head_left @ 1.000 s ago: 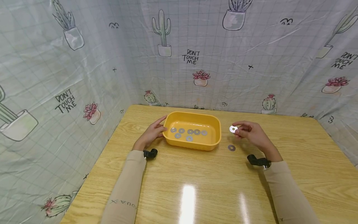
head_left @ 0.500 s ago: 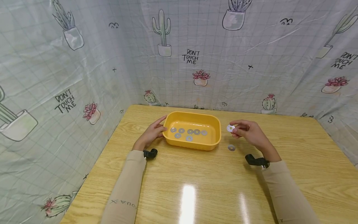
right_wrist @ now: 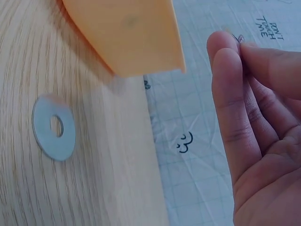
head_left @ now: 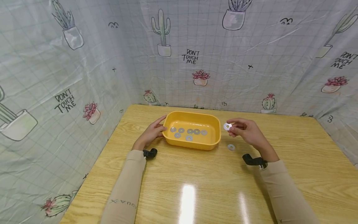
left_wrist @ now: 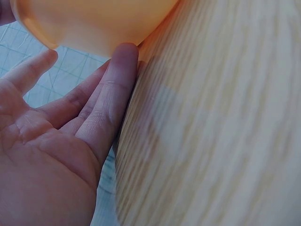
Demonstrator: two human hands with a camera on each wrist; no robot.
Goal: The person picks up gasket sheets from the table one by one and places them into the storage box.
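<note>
A yellow plastic bin (head_left: 192,145) stands on the table, with several flat metal washers (head_left: 189,138) spread over its floor. At its left end my left hand (head_left: 150,135) holds the wall, the thumb at the rim and the other fingers along the outside. In the left wrist view, fingertips (left_wrist: 124,54) touch the bin's outer wall (left_wrist: 94,26). Right of the bin, my right hand (head_left: 250,133) pinches a washer (head_left: 227,126) above the table. A loose washer (head_left: 231,147) lies flat below that hand. The right wrist view mostly hides the pinched washer behind fingers.
The wooden table (head_left: 167,183) extends in front of the bin and to both sides. Behind and at the left hangs a cactus-printed sheet (head_left: 173,74). Each wrist wears a small black camera (head_left: 253,160).
My right hand has moved left, and slightly away from me, with the pinched washer, closer to the bin's right end. The left hand and the bin have stayed in place.
</note>
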